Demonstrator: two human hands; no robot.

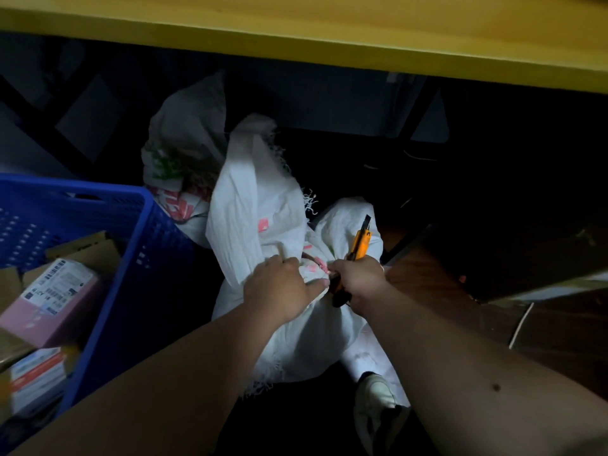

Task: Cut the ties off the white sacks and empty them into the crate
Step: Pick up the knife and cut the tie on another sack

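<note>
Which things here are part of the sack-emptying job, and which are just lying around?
Job: front sack, held by the left hand; orange knife in the right hand's grip; second sack behind; blue crate with boxes.

Lying about: yellow shelf overhead; shoe.

The white sack [260, 232] is gripped by the left hand [283, 287]; an orange knife [357, 248] is held in the right hand [357, 284] beside the blue crate [138, 232].

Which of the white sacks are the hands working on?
The front sack, gripped by both hands; the sack with green print stands untouched behind it.
</note>
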